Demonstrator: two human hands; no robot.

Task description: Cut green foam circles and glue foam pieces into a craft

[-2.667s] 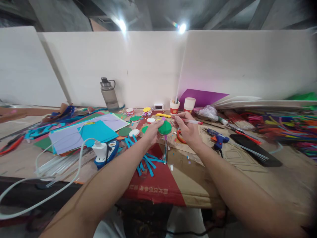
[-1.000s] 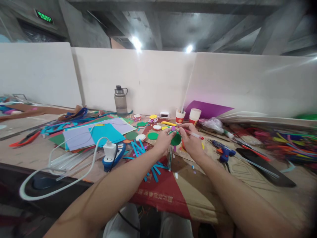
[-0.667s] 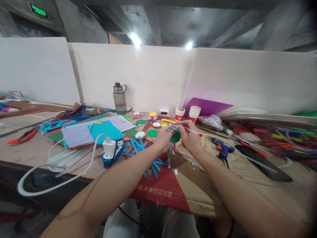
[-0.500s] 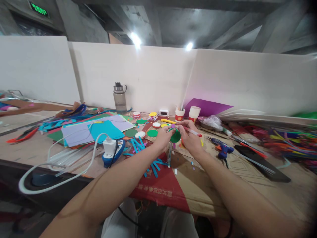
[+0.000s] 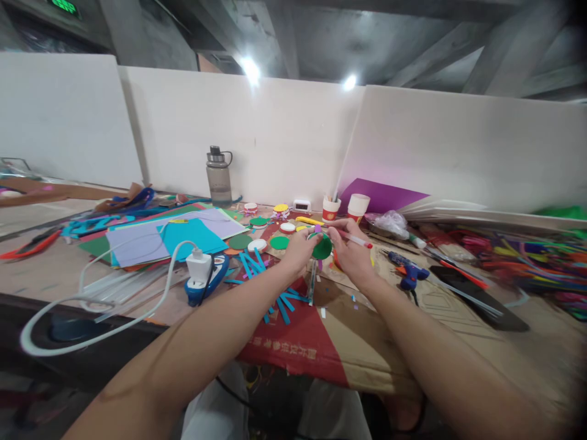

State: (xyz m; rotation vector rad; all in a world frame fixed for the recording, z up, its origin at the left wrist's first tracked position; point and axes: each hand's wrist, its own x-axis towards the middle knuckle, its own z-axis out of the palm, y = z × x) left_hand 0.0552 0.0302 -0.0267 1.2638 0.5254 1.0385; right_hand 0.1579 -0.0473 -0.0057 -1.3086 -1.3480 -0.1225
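Above the cardboard, my left hand (image 5: 299,252) is closed on the edge of a green disc (image 5: 323,247). A purple paper strip (image 5: 318,229) shows at the top of this disc, and a bit of purple hangs below it. My right hand (image 5: 353,255) is closed around a pen with a red end (image 5: 363,241); its fingertips are at the disc's right edge. Whether they pinch the strip is too small to tell. Beneath the hands lie blue paper strips (image 5: 284,307) and a thin clear tool or ruler (image 5: 312,284).
Beyond the hands are green paper circles (image 5: 279,243), white lids (image 5: 257,245), a yellow cutter (image 5: 309,220) and paper cups (image 5: 358,206). A blue glue gun (image 5: 413,275) lies right. Left are a power strip (image 5: 206,282), coloured sheets (image 5: 192,237) and a bottle (image 5: 219,177).
The view has shifted slightly, so the bench things sit a little higher and further left. Both hands stay at the green disc, with the pen still in the right hand.
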